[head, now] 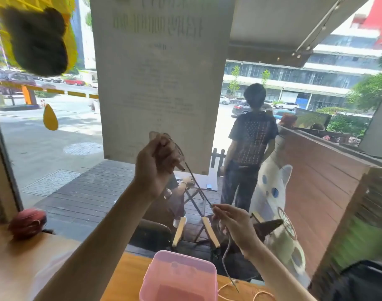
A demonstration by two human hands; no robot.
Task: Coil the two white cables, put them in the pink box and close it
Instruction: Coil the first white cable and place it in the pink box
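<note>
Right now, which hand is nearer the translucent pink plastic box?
Right. The right hand hangs just above the pink box, to its right; the left hand is raised well higher.

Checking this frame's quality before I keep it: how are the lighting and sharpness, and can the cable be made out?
Head view: strong backlight from the bright street through the window leaves both hands and the cable dark, the cable reading grey rather than white; motion blur smears the right edge and the pink box; wide-angle bending shows in the frame edges.
</note>
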